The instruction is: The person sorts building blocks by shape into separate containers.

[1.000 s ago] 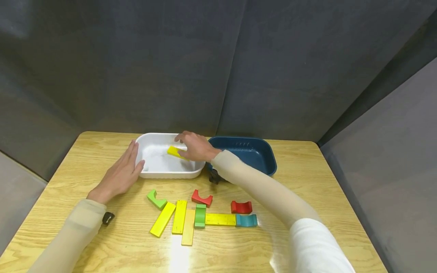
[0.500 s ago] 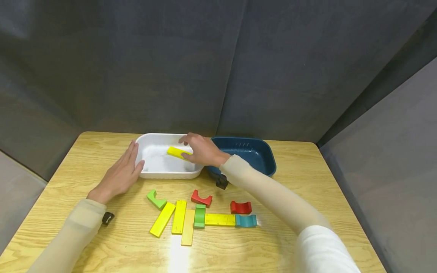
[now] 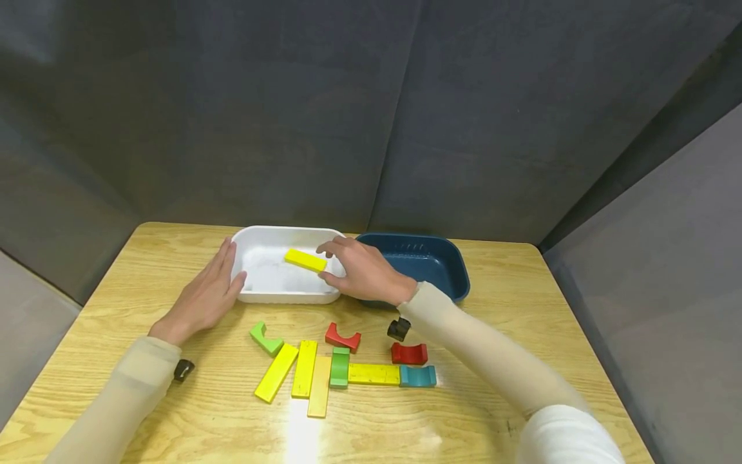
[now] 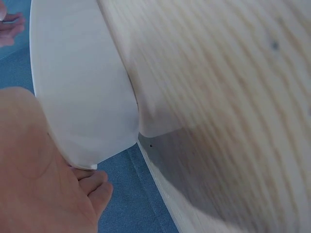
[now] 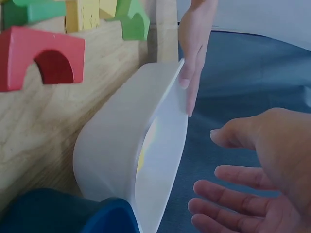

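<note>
A yellow block [image 3: 305, 260] lies in the white basin [image 3: 284, 298]. Over the basin's right end hovers my right hand [image 3: 368, 272], its thumb and fingers parted with nothing between them. The right wrist view shows this right hand [image 5: 262, 170] spread apart from the basin's rim [image 5: 146, 141]. At the far left, my left hand [image 3: 203, 296] rests against the basin's left end, fingers straight. In the left wrist view, the left palm [image 4: 39, 170] lies along the white wall [image 4: 87, 87], with some fingertips past its edge.
A dark blue basin [image 3: 458, 274] stands right of the white one, partly behind my right hand. In front lie several blocks: yellow planks [image 3: 277, 374], a light green arch [image 3: 266, 339], a green arch [image 3: 340, 368], red arches [image 3: 409, 353] and a blue arch [image 3: 417, 376].
My right hand has drawn away from the yellow block, rightward and toward me, leaving it in the white basin. My left hand has stayed in place.
</note>
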Available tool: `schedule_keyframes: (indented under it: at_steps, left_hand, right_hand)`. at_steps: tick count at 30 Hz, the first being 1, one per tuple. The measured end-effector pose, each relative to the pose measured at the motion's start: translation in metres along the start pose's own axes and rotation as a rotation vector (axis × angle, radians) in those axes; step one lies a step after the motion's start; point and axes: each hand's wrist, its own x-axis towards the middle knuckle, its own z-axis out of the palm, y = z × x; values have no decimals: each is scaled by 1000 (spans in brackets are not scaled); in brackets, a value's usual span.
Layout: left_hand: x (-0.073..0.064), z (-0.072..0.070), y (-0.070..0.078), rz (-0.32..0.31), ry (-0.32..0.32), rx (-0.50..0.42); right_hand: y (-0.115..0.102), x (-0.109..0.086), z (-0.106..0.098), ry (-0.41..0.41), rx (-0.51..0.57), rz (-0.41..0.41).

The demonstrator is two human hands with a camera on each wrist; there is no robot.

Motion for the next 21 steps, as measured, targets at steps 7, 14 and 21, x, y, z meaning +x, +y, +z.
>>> schedule_keyframes:
  at_steps: [7,14,21]
  left_hand:
    - [0,0,1,6,7,4]
    - [0,0,3,7,9,1]
    - [0,1,4,4,5,-2]
  right_hand:
    - [-1,-25,-5,45,13,-37]
    - [0,-45,-5,62,-9,-41]
    - [1,-66,-5,88,-31,-38]
